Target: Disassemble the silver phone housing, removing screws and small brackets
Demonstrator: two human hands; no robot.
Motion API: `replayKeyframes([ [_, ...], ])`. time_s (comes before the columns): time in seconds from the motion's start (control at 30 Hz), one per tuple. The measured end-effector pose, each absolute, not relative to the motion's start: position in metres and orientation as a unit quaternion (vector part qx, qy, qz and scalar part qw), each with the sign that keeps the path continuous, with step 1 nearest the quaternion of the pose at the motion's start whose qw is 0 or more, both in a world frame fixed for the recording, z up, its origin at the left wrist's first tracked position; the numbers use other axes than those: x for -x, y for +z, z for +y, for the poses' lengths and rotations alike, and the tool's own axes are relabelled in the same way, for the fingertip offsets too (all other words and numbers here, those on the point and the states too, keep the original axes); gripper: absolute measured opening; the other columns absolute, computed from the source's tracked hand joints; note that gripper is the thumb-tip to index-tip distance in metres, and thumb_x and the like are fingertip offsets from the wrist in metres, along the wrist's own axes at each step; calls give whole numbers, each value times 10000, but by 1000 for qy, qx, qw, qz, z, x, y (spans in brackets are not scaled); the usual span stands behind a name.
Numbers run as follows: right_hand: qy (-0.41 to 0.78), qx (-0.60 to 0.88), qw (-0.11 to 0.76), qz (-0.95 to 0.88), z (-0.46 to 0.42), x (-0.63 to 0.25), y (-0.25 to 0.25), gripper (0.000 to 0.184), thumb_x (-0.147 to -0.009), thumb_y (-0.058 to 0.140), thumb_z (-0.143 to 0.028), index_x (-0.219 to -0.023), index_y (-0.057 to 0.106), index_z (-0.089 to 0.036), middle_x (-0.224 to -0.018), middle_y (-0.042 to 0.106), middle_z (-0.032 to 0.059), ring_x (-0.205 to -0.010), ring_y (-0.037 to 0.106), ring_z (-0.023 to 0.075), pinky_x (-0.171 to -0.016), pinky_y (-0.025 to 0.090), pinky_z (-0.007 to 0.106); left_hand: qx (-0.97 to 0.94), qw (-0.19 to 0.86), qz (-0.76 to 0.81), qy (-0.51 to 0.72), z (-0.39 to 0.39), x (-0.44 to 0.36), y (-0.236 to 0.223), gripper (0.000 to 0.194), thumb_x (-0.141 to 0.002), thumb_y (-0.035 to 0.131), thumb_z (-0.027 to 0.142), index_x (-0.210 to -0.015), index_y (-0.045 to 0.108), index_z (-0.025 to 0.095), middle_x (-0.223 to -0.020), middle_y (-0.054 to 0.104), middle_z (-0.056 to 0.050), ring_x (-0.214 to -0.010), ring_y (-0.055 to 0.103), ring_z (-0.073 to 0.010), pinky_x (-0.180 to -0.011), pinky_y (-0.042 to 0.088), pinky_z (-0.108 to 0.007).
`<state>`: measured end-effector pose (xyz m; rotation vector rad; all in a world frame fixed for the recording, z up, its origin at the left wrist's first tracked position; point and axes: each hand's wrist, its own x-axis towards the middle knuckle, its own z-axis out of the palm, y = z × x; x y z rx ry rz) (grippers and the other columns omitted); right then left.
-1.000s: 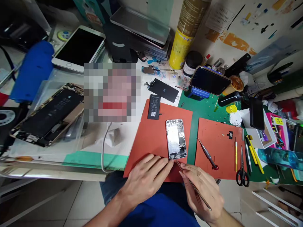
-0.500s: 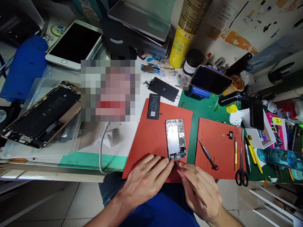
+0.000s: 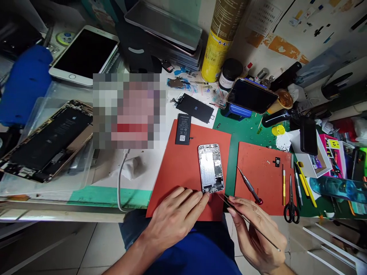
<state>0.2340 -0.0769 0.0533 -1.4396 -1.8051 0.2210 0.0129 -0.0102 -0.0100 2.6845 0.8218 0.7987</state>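
Observation:
On the red mat lies an opened phone housing, its silvery inside and circuit board facing up. My left hand rests at its lower edge, fingers close together and fingertips against it; the thumb is hidden. Pinched in my right hand is a pair of thin metal tweezers. Their tip is just off the housing's lower right corner, over the mat. Above the housing is a loose black phone battery, and behind that a detached screen lies back side up.
A second red mat holds a screwdriver and a small black part. Scissors lie near the table's front edge. A phone stands on a blue stand. At left lies another opened phone. A white cable hangs over the edge.
My right hand has moved right with the tweezers, and their tip has come away from the housing's lower edge. My left hand stays in place at the housing.

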Motion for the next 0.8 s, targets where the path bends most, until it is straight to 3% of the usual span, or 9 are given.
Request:
replayKeyframes([
  [0.23, 78, 601, 443, -660, -83, -242, 56, 475, -842, 757, 109, -1241, 757, -150, -1023, 831, 88, -933, 830, 251, -828, 737, 411, -916, 106, 288, 258, -11, -13, -13, 375, -995, 614, 11, -1350, 697, 100, -1060, 789, -67, -907, 694, -222, -868, 479, -409],
  [0.43, 55, 636, 452, -623, -96, -258, 59, 421, -844, 793, 58, -1181, 793, -194, -1030, 826, 64, -918, 818, 243, -793, 711, 394, -921, 79, 279, 259, -11, -14, -12, 364, -972, 663, 9, -1325, 704, 87, -1031, 782, -70, -853, 686, -219, -808, 482, -405],
  [0.6, 21, 731, 504, -459, -117, -287, 66, 312, -824, 876, -63, -1095, 836, -210, -873, 804, 30, -679, 769, 201, -644, 662, 340, -920, 63, 280, 267, -6, -14, -10, 302, -995, 653, 25, -1279, 719, 105, -970, 780, -60, -794, 695, -197, -773, 500, -384],
  [0.73, 94, 730, 554, -389, -133, -329, 70, 251, -958, 771, -211, -1205, 797, -174, -1010, 819, 108, -784, 810, 255, -709, 681, 404, -926, 77, 249, 274, -5, -5, -13, 352, -1034, 579, 37, -1360, 697, 103, -1046, 800, -92, -887, 750, -216, -910, 544, -398],
  [0.8, 117, 740, 517, -413, -138, -356, 67, 278, -1051, 638, -304, -1272, 758, -185, -1044, 819, 124, -861, 815, 258, -716, 675, 396, -929, 85, 238, 269, -3, 1, -19, 468, -1037, 526, 31, -1485, 632, 114, -1157, 800, -125, -976, 765, -253, -973, 544, -428],
])
